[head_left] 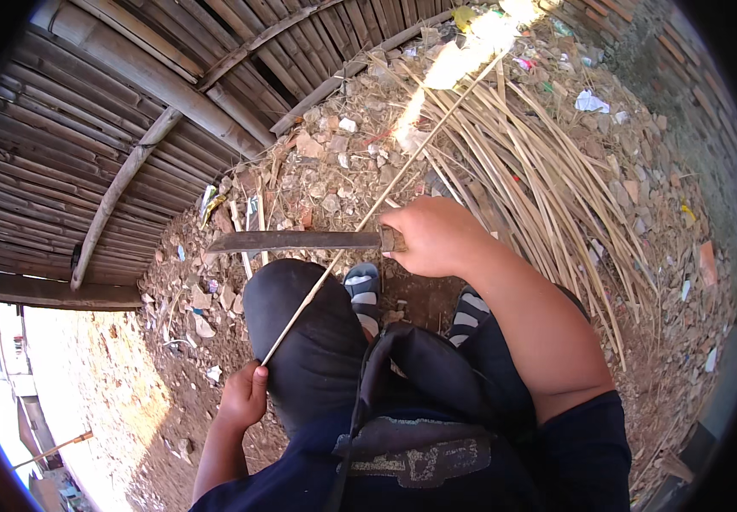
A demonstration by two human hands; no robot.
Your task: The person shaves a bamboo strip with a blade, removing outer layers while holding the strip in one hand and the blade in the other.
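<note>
My right hand (436, 236) is closed round the wooden handle of a machete (296, 241), whose dark blade points left above my knee. A long, thin bamboo strip (300, 309) runs up and away to the right, its near end gripped in my left hand (243, 396), thumb on top. The blade crosses the strip close to the handle; I cannot tell whether the edge bites into it. A loose pile of similar bamboo strips (526, 162) lies on the ground at the right, beyond my right arm.
A bamboo slat wall (61, 171) rises at the left and far side. Stones, brick bits and litter (330, 202) cover the dirt ground. A brick wall (693, 77) stands at the far right. My sandalled feet (363, 294) are between the legs.
</note>
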